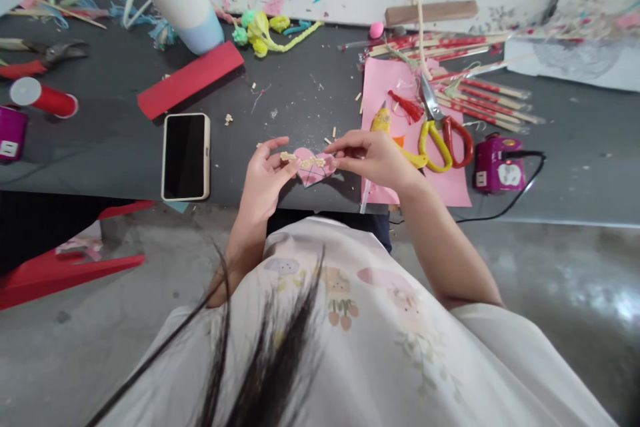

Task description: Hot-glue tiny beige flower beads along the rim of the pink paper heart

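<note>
Near the table's front edge, a small pink paper heart (315, 177) with dark lines drawn on it is between my hands. A bumpy, pale yellow strip of small pieces (303, 161) runs across its upper part. My left hand (263, 178) grips the heart's left side, thumb on top of the strip's left part. The thumb and fingers of my right hand (374, 155) are pinched together at the heart's right edge. Whether something tiny is also between those right fingertips cannot be made out.
Right of my hands, scissors (440, 121), a yellow glue-tipped tool (383, 120) and a red tassel (409, 107) lie on pink paper (373, 90). A corded purple device (495, 177) sits beyond. A phone (185, 157), red box (190, 80), thread spool (45, 97) and pliers (47, 60) lie left.
</note>
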Motion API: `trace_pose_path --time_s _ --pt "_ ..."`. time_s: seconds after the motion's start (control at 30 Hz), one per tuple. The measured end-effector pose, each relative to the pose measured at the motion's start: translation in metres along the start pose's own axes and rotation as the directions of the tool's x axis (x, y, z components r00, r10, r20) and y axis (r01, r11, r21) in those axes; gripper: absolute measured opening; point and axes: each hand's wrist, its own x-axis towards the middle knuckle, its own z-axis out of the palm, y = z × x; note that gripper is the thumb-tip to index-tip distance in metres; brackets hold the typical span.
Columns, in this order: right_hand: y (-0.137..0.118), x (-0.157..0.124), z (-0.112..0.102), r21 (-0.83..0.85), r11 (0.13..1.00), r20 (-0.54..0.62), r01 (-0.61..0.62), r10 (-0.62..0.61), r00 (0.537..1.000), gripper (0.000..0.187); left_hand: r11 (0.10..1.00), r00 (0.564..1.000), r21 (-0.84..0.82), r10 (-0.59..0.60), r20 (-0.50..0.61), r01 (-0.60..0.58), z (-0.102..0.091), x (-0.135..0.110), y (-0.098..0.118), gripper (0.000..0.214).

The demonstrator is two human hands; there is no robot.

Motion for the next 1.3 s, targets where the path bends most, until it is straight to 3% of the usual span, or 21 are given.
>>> trace_pose_path --time_s 0.23,0.53,1.0,1.3 --pt "-0.004 0.003 0.005 -0.107 0.990 0.069 0.095 -0.088 0.994 0.020 1.000 1.000 0.029 -0.009 0.026 0.008 0.000 -0.002 -0.001 0.066" --pt "-0.005 0.001 0.003 -0.062 0.998 0.169 -0.007 0.018 0.985 0.024 0.985 0.999 0.167 0.043 0.027 -0.047 -0.008 0.000 -0.010 0.061" --pt "-0.006 0.002 0.006 -0.048 0.998 0.175 -0.041 0.049 0.983 0.014 0.996 1.000 0.089 0.004 0.009 -0.005 -0.004 -0.001 -0.010 0.058" --pt "0.001 -0.004 -0.004 -0.154 0.984 0.029 -0.092 0.098 0.995 0.009 0.984 0.993 0.161 0.093 -0.077 -0.080 -0.014 0.004 -0.011 0.058"
